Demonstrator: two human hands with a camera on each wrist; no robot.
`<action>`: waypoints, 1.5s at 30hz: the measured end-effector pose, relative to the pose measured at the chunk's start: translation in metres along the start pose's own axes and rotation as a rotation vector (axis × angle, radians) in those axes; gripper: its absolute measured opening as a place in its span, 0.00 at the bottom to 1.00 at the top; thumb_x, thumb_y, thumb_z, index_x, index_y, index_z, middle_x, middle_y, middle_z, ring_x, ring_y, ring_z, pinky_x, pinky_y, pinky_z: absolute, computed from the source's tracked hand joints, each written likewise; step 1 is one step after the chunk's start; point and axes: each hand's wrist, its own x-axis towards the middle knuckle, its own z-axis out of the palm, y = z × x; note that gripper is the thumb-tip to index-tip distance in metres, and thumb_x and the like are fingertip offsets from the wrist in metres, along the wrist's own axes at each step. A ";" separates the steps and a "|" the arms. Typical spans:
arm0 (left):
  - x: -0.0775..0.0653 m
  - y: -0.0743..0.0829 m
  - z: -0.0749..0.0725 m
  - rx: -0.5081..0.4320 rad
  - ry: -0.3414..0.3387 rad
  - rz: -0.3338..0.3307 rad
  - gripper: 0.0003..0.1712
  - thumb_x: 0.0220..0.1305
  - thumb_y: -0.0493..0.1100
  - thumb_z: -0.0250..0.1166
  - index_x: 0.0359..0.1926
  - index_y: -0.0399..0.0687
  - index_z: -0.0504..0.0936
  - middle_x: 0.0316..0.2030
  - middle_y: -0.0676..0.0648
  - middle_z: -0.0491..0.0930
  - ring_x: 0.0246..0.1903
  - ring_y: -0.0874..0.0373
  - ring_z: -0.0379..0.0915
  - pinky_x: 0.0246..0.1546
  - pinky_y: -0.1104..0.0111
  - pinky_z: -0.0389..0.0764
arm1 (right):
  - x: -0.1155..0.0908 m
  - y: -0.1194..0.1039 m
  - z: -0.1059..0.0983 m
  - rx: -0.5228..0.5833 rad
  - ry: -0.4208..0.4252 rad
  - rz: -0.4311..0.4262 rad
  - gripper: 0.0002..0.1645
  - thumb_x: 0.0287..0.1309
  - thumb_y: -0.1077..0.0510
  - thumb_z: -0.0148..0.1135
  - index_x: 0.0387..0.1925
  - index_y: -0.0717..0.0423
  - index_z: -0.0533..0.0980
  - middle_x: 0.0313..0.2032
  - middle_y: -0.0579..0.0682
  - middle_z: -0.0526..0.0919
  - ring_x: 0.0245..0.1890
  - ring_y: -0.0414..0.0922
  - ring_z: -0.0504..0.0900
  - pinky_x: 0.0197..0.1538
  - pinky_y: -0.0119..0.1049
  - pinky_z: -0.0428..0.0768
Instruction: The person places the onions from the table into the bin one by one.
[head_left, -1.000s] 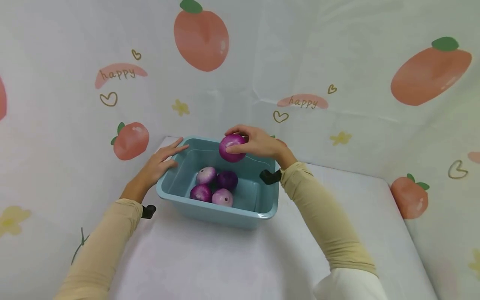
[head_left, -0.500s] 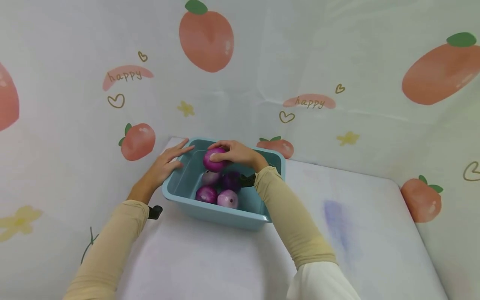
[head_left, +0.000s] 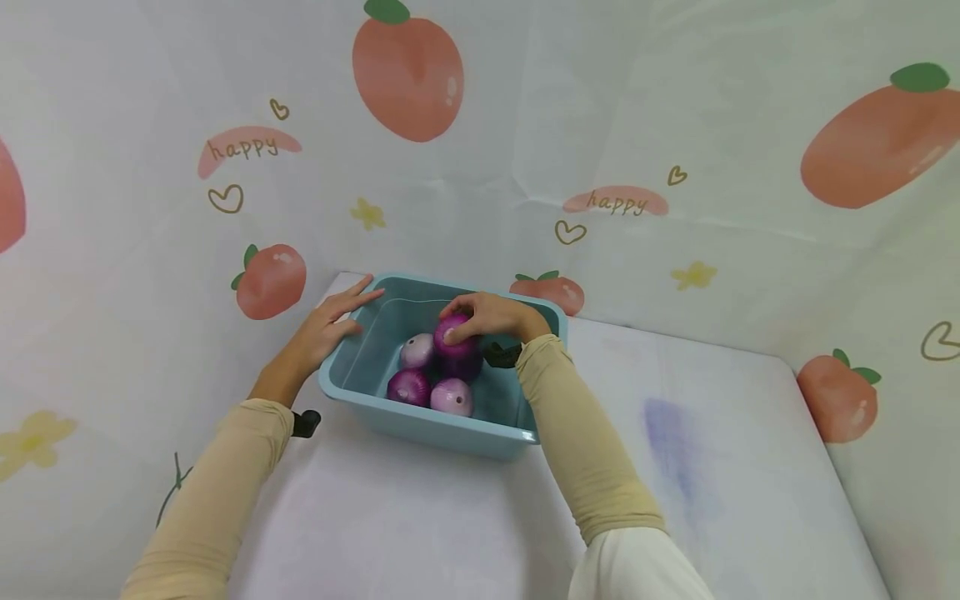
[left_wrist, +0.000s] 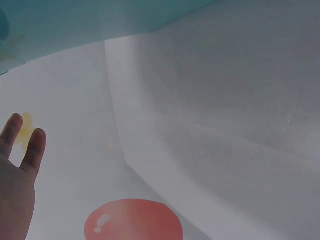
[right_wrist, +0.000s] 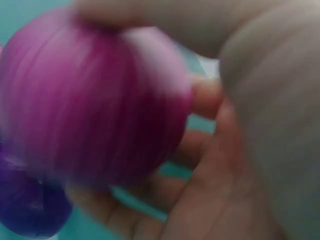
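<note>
My right hand (head_left: 495, 317) grips a magenta-purple onion (head_left: 454, 335) inside the light blue plastic tub (head_left: 442, 433). In the right wrist view, thumb and fingers curl round that onion (right_wrist: 95, 105). Just beneath it sits a dark purple onion (head_left: 467, 367), partly covered. Close by in the tub lie a pale onion (head_left: 417, 351), a purple onion (head_left: 408, 387) and a pale pink onion (head_left: 452, 397). At the tub's left rim, my left hand (head_left: 330, 329) rests with its fingers spread and straight. The left wrist view shows part of this hand (left_wrist: 17, 175) beside the tub wall.
The tub stands on a table with a white cloth (head_left: 420, 517). Behind it hangs a white backdrop (head_left: 480, 150) printed with peaches, hearts and flowers. A bluish smudge (head_left: 671, 442) marks the cloth at the right.
My right hand has carried the magenta onion from above the tub's back edge down into the tub, first leftward, then slightly right over the dark onion. The left hand stays at the rim.
</note>
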 end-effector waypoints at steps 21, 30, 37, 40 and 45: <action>0.001 0.001 -0.001 0.025 0.003 -0.006 0.36 0.67 0.40 0.50 0.75 0.70 0.67 0.81 0.61 0.51 0.81 0.41 0.44 0.69 0.27 0.54 | -0.013 0.002 -0.009 -0.452 -0.185 0.375 0.31 0.50 0.43 0.71 0.58 0.38 0.80 0.63 0.48 0.76 0.62 0.47 0.70 0.68 0.44 0.73; 0.000 0.000 0.000 0.022 0.001 0.002 0.36 0.68 0.40 0.49 0.75 0.69 0.67 0.81 0.60 0.50 0.81 0.41 0.44 0.69 0.26 0.53 | -0.011 0.006 -0.004 -0.358 -0.164 0.388 0.40 0.49 0.46 0.74 0.66 0.44 0.76 0.68 0.50 0.75 0.67 0.48 0.68 0.74 0.48 0.68; -0.002 0.002 0.001 0.013 0.002 -0.012 0.36 0.67 0.41 0.49 0.75 0.67 0.67 0.81 0.59 0.51 0.80 0.40 0.44 0.68 0.27 0.55 | -0.010 0.006 -0.002 -0.348 -0.141 0.348 0.39 0.53 0.46 0.72 0.67 0.48 0.75 0.68 0.53 0.74 0.67 0.49 0.69 0.75 0.48 0.67; -0.002 0.003 0.001 0.009 0.005 -0.013 0.36 0.67 0.41 0.49 0.75 0.66 0.68 0.81 0.58 0.51 0.80 0.40 0.44 0.69 0.27 0.54 | -0.009 0.005 -0.002 -0.357 -0.135 0.320 0.39 0.54 0.45 0.72 0.67 0.49 0.75 0.68 0.54 0.75 0.66 0.49 0.70 0.73 0.48 0.69; -0.002 0.002 0.000 0.036 0.006 0.015 0.35 0.68 0.40 0.50 0.75 0.65 0.67 0.81 0.57 0.51 0.80 0.40 0.45 0.69 0.26 0.52 | -0.009 -0.001 -0.003 -0.346 -0.109 0.227 0.40 0.55 0.44 0.71 0.68 0.51 0.73 0.66 0.53 0.77 0.63 0.51 0.75 0.68 0.47 0.76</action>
